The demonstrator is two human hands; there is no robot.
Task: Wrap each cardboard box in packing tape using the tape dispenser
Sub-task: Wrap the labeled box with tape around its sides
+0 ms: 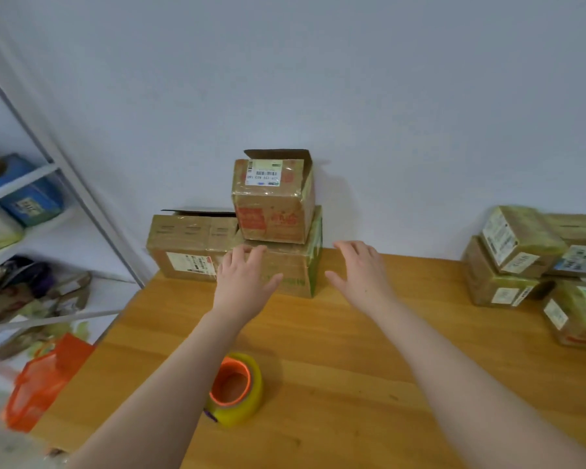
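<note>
Both hands are extended toward the stack of cardboard boxes at the far edge of the surface [318,350], against the wall. Left hand [242,282]: grip released, fingers spread, fingertips at the front upper edge of the lower green-printed box [295,270]; contact cannot be confirmed. Right hand [361,272]: grip released, palm down, just beside that box's right corner, holding nothing. The small top box [273,201] sits on the green-printed box with one flap standing open; its labelled face is turned up and toward the camera. A wider box [190,245] stands touching the stack on its left, its long axis running along the wall, top flap partly raised. The tape roll [237,389], yellowish with an orange core, lies near the front edge, core opening tilted upward, partly behind the left forearm. Further boxes [521,258] are piled at the right edge. Assessment: the top box appears light and stiff, though the open flap is a weak point; it is best held by two opposite side walls. The glossy taped faces may be slippery.
</note>
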